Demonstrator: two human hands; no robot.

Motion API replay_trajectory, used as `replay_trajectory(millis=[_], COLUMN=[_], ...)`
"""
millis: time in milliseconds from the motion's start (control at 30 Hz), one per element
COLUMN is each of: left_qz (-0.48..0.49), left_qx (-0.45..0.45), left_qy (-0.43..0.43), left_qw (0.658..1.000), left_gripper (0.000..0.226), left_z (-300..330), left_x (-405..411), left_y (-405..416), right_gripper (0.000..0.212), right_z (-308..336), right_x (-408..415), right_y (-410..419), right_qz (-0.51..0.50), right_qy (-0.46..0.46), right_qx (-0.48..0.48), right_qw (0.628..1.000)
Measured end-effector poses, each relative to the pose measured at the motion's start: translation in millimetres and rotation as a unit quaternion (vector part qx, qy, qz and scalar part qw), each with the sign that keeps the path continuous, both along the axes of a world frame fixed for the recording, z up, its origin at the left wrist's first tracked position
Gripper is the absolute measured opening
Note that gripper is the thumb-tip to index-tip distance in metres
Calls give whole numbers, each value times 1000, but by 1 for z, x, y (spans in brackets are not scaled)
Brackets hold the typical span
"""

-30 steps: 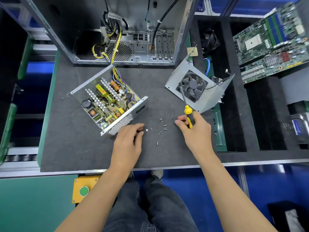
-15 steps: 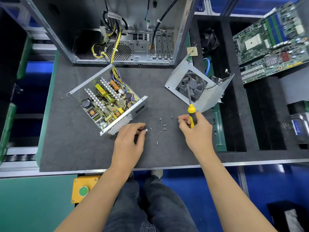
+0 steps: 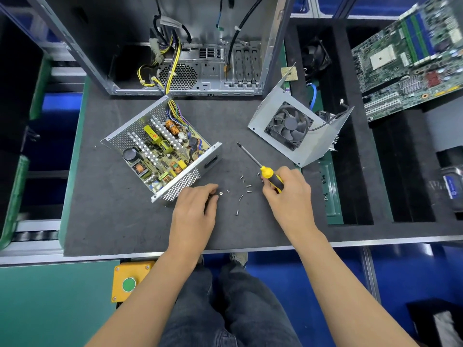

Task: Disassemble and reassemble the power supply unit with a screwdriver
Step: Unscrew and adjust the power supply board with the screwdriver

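A: 2 hands busy? PSU where?
B: Open perforated steel power supply case [image 3: 160, 156] sits left on mat. Left hand [image 3: 194, 211] pinches 1 small silver screw [image 3: 221, 193], likely sorting. Right hand [image 3: 288, 194] grips yellow-black screwdriver [image 3: 265, 171], tip raised clear.

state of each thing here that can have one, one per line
power supply unit: cover off, circuit board exposed
fan cover: detached, lying apart to the right of the unit
screwdriver: held, tip raised toward the unit
loose screws: out, scattered on the mat
right hand: gripping the screwdriver handle
left hand: fingers curled at a screw, grip unclear
computer case: open
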State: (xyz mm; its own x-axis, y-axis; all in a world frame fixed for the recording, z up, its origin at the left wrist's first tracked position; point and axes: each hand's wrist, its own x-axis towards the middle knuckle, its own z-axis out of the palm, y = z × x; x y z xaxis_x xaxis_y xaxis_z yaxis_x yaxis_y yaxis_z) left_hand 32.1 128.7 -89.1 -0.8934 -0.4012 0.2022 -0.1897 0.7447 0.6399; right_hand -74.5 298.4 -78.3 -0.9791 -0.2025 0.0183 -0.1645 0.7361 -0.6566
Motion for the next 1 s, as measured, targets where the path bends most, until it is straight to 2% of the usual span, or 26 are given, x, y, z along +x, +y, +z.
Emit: replay_trajectory(millis=[200, 267, 333, 367, 400, 467, 500, 533, 567, 667, 800, 1000], left_qz=[-22, 17, 85, 113, 134, 153, 158, 165, 169, 176, 169, 153], left_qx=[-4, 68, 235, 344, 456, 646, 705, 737, 753, 766, 772, 767], left_qy=[12, -2, -14, -17, -14, 9, 20, 25, 25, 24, 35, 41], left_qw=[1000, 998, 968, 932, 880, 748, 691, 655, 636, 617, 612, 622], left_gripper=[19, 19, 20, 20, 19, 18, 19, 20, 19, 17, 19, 20], left_z=[1, 6, 12, 15, 18, 26, 29, 31, 33, 36, 38, 38], left_x=[-9, -9, -8, -9, -10, -10, -10, -10, -10, -10, -10, -9], left_y=[3, 4, 5, 5, 5, 5, 5, 5, 6, 7, 5, 4], right_gripper=[46, 42, 42, 42, 40, 26, 23, 24, 27, 32, 22, 20], right_z=[0, 3, 6, 8, 9, 8, 7, 4, 3, 4, 7, 7], right_x=[-1, -2, -4, -4, -5, -7, -9, -10, -11, -12, -10, -9], right_y=[2, 0, -5, -9, -13, -20, -23, -26, -27, -29, -31, -35], right_qz=[-16, -16, -10, -3, 6, 23, 28, 33, 35, 34, 39, 59], right_qy=[-11, -25, -25, -24, -27, -51, -68, -85, -100, -109, -94, -92], right_qx=[-7, -25, -34, -37, -38, -25, -15, -10, -8, -9, -5, 21], right_qw=[1000, 999, 999, 999, 999, 998, 997, 996, 994, 993, 995, 994])
